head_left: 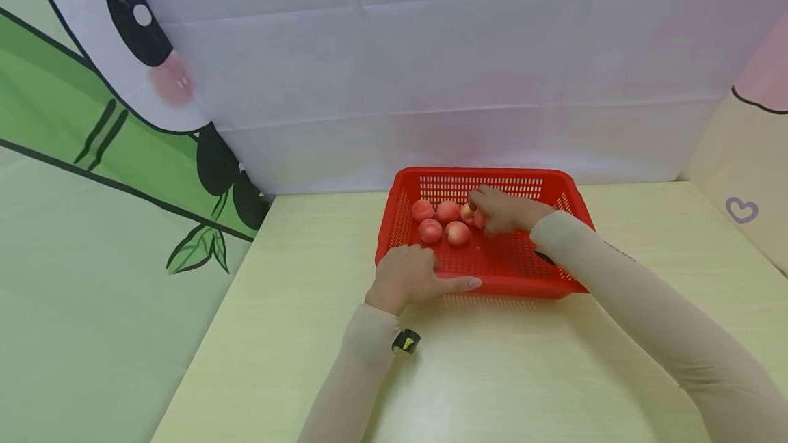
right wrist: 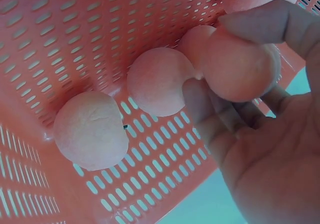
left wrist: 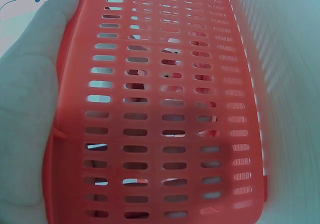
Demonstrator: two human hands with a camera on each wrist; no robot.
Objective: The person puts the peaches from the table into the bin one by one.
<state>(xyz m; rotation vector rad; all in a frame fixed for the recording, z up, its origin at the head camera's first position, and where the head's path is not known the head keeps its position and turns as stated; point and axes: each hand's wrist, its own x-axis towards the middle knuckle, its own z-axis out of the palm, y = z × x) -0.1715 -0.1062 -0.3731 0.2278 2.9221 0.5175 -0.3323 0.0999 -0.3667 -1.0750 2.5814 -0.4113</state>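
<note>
A red plastic basket (head_left: 505,284) with slotted walls stands on the table, several peaches (head_left: 457,233) lying in its left half. My left hand (head_left: 409,277) grips the rim at the near left corner, its thumb stretched along the front edge. The left wrist view shows the slotted outer wall (left wrist: 150,140) beside that hand. Inside the basket, my right hand (head_left: 506,212) holds one peach (right wrist: 242,66) between thumb and fingers. Close by its fingertips rest another peach (right wrist: 161,81) and, further off in the right wrist view, a peach with a dark stem (right wrist: 92,130).
The pale wooden table (head_left: 277,361) carries the basket near its back edge. Behind it hangs a whitish cloth (head_left: 468,74), and a printed green and white cloth (head_left: 92,238) covers the left side. Another printed cloth (head_left: 745,156) borders the right.
</note>
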